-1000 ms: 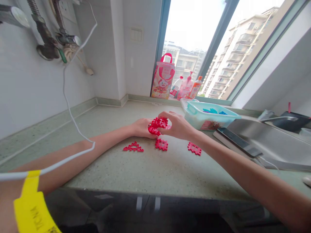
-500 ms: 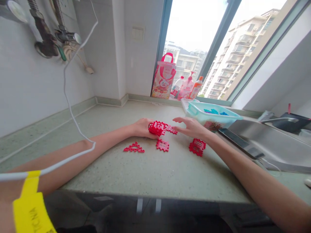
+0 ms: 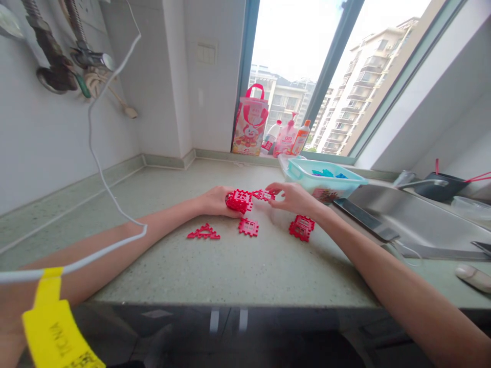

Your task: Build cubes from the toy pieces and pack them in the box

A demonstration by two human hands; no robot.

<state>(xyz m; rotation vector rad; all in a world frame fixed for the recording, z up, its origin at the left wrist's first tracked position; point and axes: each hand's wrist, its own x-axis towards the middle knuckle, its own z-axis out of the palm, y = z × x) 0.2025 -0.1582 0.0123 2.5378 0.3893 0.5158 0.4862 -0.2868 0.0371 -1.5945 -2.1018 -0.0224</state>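
My left hand (image 3: 219, 201) is wrapped round a bundle of red plastic building pieces (image 3: 240, 201) with notched edges and window openings. My right hand (image 3: 286, 197) pinches another red building piece (image 3: 264, 194) just to the right of that bundle; whether the two touch I cannot tell. On the counter below lie a square red window piece (image 3: 248, 227) and, to its left, a red triangular piece (image 3: 204, 232). More red square pieces (image 3: 302, 227), overlapping or joined, rest under my right wrist.
A turquoise tub (image 3: 326, 179) with blue pieces stands behind my right hand. Right of it are a dark flat object (image 3: 362, 220) and a steel sink (image 3: 414, 220). Bottles (image 3: 286, 140) and a pink bag (image 3: 250, 127) line the windowsill. A white cable (image 3: 103, 176) hangs across my left forearm.
My right hand has closed its fingers on the red piece beside the bundle, which is now raised slightly. My left hand keeps its hold. The whole view has shifted a little.
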